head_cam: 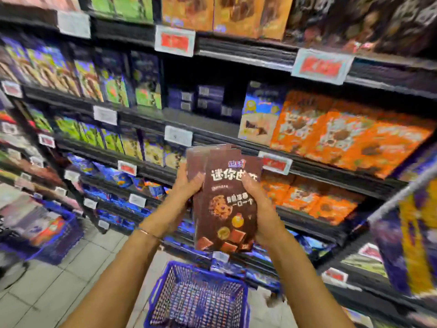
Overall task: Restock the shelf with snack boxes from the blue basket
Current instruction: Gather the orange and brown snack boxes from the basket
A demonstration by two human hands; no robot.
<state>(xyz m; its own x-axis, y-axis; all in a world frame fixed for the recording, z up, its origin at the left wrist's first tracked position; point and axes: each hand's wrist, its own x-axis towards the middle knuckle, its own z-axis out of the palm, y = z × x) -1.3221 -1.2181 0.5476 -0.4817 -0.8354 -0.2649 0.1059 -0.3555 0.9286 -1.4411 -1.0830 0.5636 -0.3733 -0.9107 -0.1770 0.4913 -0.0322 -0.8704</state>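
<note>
Both hands grip a small stack of brown snack boxes (224,204), held upright in front of the shelf (212,131).

Left hand (189,183) curls round the stack's left edge near the top, and right hand (254,197) cups the right edge lower down, thumb over the front. At least two boxes stand with their long axis vertical and fronts facing the person. They are in the air above the blue basket (156,287) on the floor, whose mesh seems to show nothing left inside. Ahead and above the stack, slightly left, a dark gap (184,74) opens behind the shelf's front edge, beside the orange boxes (343,138). The left hand is nearer it, so the stack probably goes up and forward.
</note>
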